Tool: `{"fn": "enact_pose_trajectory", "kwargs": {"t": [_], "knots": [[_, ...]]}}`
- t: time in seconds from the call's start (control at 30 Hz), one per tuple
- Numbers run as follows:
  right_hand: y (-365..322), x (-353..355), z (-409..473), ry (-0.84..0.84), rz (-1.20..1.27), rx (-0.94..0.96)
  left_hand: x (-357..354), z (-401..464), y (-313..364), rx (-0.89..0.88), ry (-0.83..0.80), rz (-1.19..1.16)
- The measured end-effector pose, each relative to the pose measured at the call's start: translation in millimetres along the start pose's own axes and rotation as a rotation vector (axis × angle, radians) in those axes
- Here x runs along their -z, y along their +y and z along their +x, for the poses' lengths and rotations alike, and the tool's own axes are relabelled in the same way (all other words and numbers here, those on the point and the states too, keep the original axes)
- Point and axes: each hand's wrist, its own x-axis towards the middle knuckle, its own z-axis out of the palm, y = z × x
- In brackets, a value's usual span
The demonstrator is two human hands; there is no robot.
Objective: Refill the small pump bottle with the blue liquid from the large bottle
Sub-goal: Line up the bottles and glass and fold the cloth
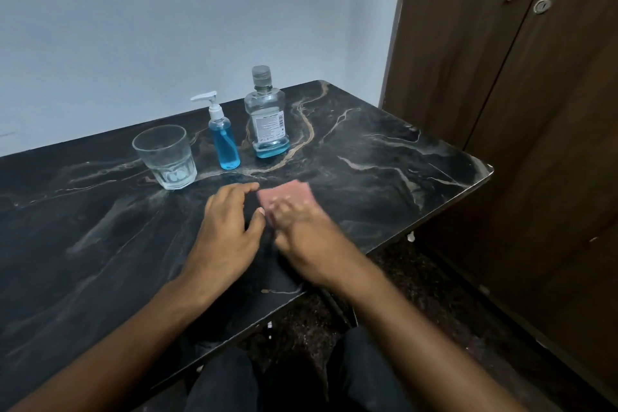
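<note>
Clear glass tumbler [165, 157], blue-filled small pump bottle [223, 140], near-empty large clear bottle [267, 117] beyond hands; blurred right hand [301, 227] presses pink cloth [284, 197], fingers flat; left hand [230, 224] relaxed, empty.

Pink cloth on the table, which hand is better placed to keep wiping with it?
The right hand: its fingers already lie flat on the pink cloth, blurred. The left hand rests open on the table beside it.

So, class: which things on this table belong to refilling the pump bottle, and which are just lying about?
For the job:
small pump bottle
large bottle, a little blue liquid left

Lying about:
empty glass
pink cloth under the right hand
</note>
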Motion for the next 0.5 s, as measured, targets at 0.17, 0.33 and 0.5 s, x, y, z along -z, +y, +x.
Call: {"fn": "enact_pose_trajectory", "kwargs": {"t": [0.17, 0.33, 0.5], "knots": [[-51.3, -30.0, 5.8, -0.23, 0.162, 0.266, 34.0, -16.2, -26.2, 0.1, 0.07, 0.01], [-26.4, -20.9, 67.0, -0.208, -0.027, -0.055, 63.7, -25.5, -49.9, 0.303, 0.089, 0.057], [-110.1, -44.1, 62.9, -0.148, 0.163, 0.295, 86.4, -33.7, -57.9, 0.311, 0.261, -0.002]]}}
